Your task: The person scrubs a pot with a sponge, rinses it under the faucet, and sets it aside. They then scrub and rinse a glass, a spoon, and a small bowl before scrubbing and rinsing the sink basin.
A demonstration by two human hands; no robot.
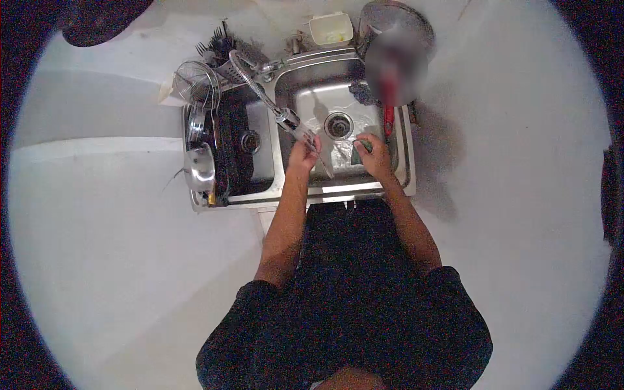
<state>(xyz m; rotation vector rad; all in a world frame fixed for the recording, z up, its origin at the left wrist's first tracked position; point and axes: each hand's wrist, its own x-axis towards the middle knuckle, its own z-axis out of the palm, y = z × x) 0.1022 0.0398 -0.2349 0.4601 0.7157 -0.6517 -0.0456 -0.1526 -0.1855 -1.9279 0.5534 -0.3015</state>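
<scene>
Under the spray head of the faucet, my left hand is closed around a thin, pale utensil that points down into the right sink basin. My right hand has its fingers closed on a dark green scouring pad at the right of the same basin. The round drain lies between and a little beyond my hands. Water seems to run over the basin floor. What kind of utensil it is cannot be made out.
Left basin has a rack with strainers and a metal pot. Behind stand a cutlery holder and a pale container. A pan with a red handle leans at the right edge; a dark cloth lies nearby.
</scene>
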